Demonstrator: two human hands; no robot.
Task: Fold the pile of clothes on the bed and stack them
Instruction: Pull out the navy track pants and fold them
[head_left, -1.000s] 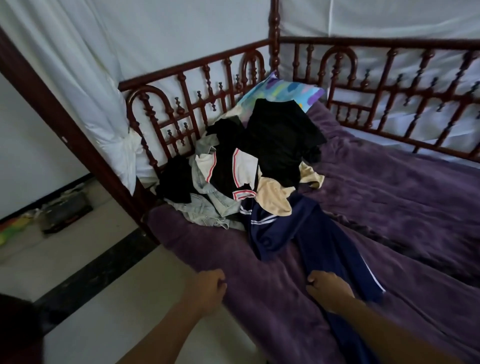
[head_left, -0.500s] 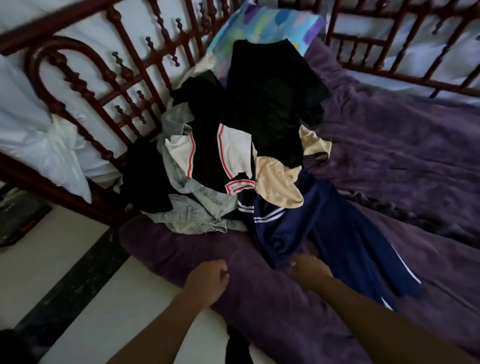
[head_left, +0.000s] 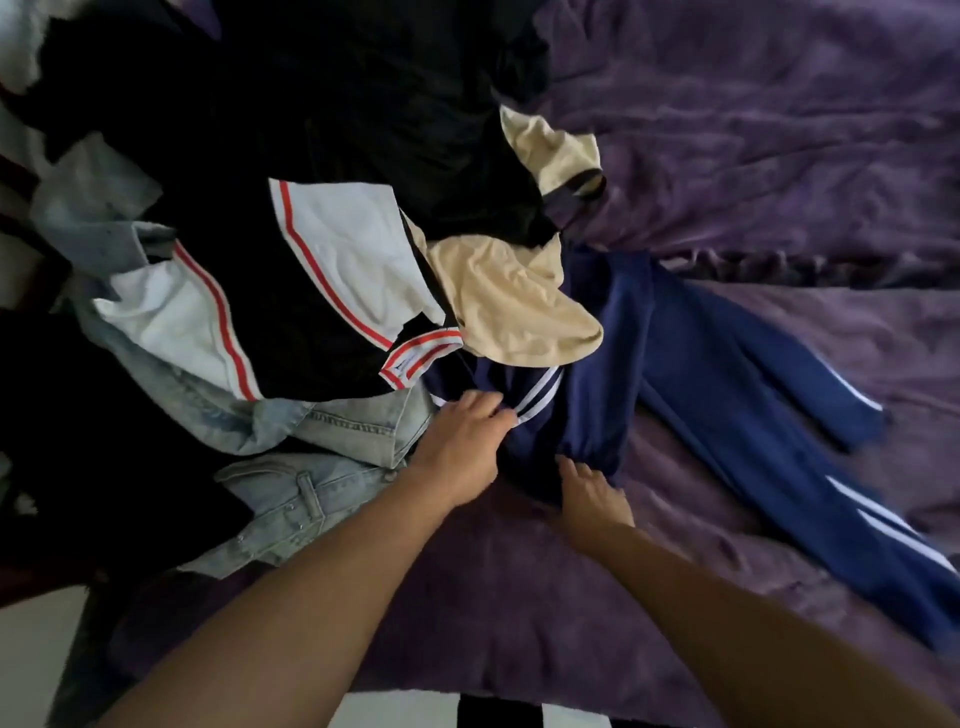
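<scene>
**Clerk:** Where is the pile of clothes (head_left: 322, 291)?

**Inspector:** On the bed (head_left: 779, 156), unfolded, heaped to the left of the navy trousers (head_left: 691, 374) and lapping over their waistband. The trousers, with white side stripes, run from the heap out to the lower right across the purple cover.

**Clerk:** The hands?

**Inspector:** The left hand (head_left: 462, 447) is at the waistband of the navy trousers, beside the white stripes. Its grip is closed, with fingers curled into the navy cloth. The right hand (head_left: 592, 501) lies at the near edge of the trousers, just right of the left hand, with its fingertips on the fabric. I cannot tell whether that grip is closed, as the thumb is hidden.

**Clerk:** What else is in the heap?

**Inspector:** A cream garment (head_left: 509, 296) rests on the top of the trousers. A white piece with red stripes (head_left: 337, 244) lies left of the trousers, and a black garment (head_left: 363, 104) lies above and left of them. Pale denim jeans (head_left: 311, 493) are left of the trousers, touching the left wrist.
</scene>
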